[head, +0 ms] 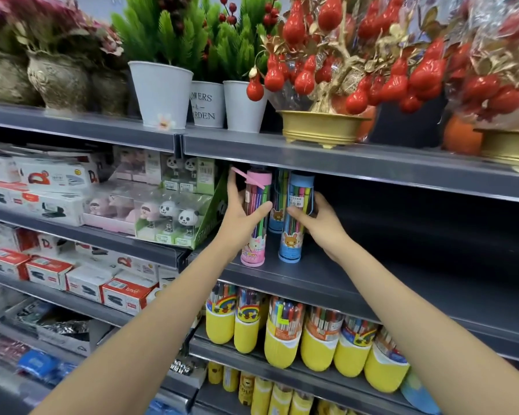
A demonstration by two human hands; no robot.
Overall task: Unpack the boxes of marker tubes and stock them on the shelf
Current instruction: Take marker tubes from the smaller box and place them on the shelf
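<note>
Stocking step under way: we hold two marker tubes upright on the dark shelf (357, 283). Left hand (240, 214) has fingers curled round the pink tube (256, 223); right hand (319, 218) grips the blue tube (294, 235), thumb across its front. Another blue tube (277, 218) stands just behind. Next, we judge: let go, then fill the bare shelf rightward.

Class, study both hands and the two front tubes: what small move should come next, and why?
Probably let go and withdraw: the pink tube in the left hand and the blue tube in the right hand seem to stand upright on the shelf already.
</note>
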